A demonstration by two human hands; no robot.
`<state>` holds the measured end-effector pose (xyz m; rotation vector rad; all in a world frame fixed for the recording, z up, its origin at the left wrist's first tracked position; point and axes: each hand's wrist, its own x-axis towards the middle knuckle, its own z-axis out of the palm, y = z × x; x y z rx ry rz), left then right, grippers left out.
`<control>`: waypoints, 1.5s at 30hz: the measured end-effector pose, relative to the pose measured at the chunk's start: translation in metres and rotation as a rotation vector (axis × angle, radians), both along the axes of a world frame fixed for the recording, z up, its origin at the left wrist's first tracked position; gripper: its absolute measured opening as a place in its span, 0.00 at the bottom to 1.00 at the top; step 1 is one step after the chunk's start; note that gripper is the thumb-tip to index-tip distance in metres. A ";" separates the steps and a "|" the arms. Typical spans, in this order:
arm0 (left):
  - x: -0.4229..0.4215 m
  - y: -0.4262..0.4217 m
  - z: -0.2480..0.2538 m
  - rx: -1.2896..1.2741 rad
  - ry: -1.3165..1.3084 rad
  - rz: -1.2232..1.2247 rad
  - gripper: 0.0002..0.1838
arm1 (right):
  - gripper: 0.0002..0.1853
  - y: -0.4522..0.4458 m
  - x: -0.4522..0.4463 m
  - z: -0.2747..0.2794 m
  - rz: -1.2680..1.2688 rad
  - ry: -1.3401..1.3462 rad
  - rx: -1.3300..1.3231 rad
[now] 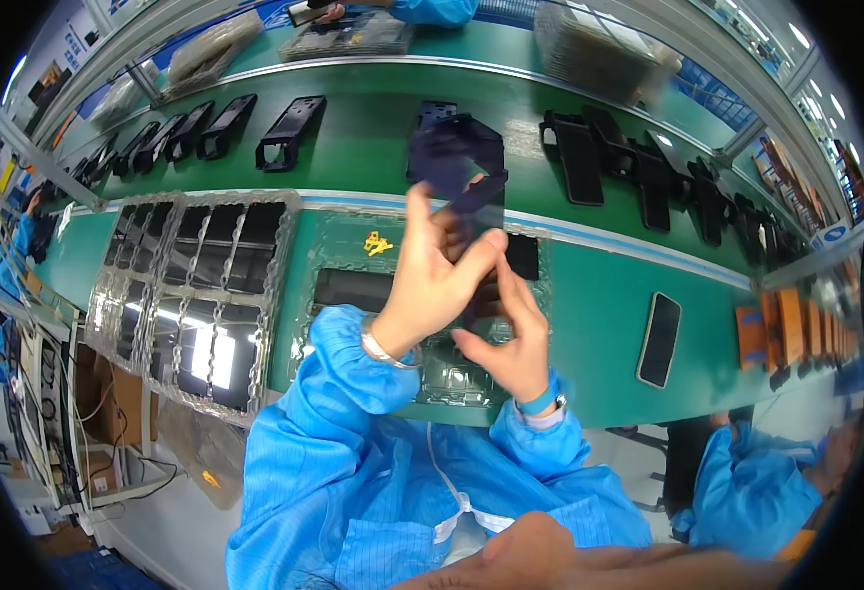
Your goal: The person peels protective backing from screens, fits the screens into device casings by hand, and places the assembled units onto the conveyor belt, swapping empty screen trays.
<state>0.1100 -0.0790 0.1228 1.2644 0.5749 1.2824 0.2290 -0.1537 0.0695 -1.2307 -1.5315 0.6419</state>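
My left hand (422,270) is closed around a black plastic housing (461,162), raised over the bench with its wide frame end pointing away from me. My right hand (516,339) pinches the near end of the same dark piece, its fingertips close to my left thumb. Beneath both hands lies a transparent blister tray (447,379). A dark flat panel (353,288) rests in that tray, partly covered by my left wrist, and small yellow pieces (377,243) sit near its far side. The lower end of the housing is hidden behind my fingers.
Transparent trays of dark glossy panels (221,251) stand at left. Along the green conveyor (373,138) lie several black housings (289,133), with more black units (575,157) at right. A phone (659,339) and orange holders (786,324) are on the right; a co-worker's blue sleeve (751,487) shows below.
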 end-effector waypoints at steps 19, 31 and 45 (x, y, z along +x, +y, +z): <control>-0.007 -0.049 -0.039 0.529 0.630 0.106 0.15 | 0.39 0.006 0.012 -0.026 0.028 0.872 0.047; 0.048 0.098 -0.092 -0.560 -0.116 -0.196 0.10 | 0.26 0.042 0.056 -0.047 -0.068 -0.651 -0.018; 0.063 0.149 -0.082 -0.249 0.435 -0.119 0.20 | 0.44 0.098 0.038 -0.041 0.035 -0.964 -0.050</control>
